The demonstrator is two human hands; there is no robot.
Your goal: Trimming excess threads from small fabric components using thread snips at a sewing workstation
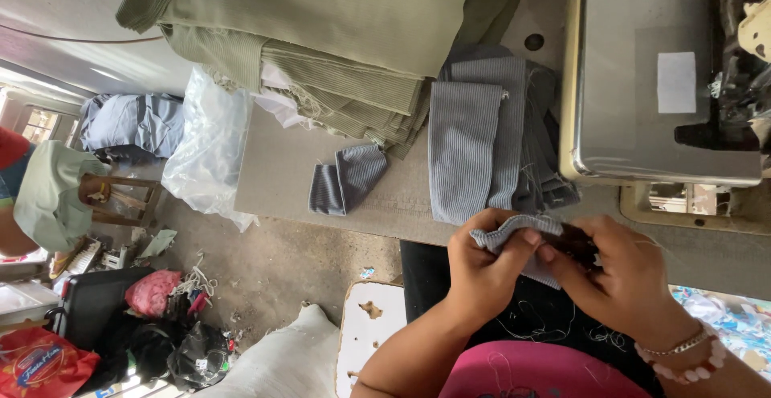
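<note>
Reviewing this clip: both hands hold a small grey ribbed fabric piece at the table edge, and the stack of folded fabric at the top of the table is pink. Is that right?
Not quite. In the head view the folded fabric stack is olive green, not pink. The rest holds: the left hand and right hand both hold the grey ribbed piece at the table edge.

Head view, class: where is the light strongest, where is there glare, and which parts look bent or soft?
Head view: daylight is strongest at the far left window area; glare washes the plastic bag and sheens the sewing machine; the wide lens bends the edges at the left; the hands and grey cloth are fairly sharp, with soft shadow in the lap.
</note>
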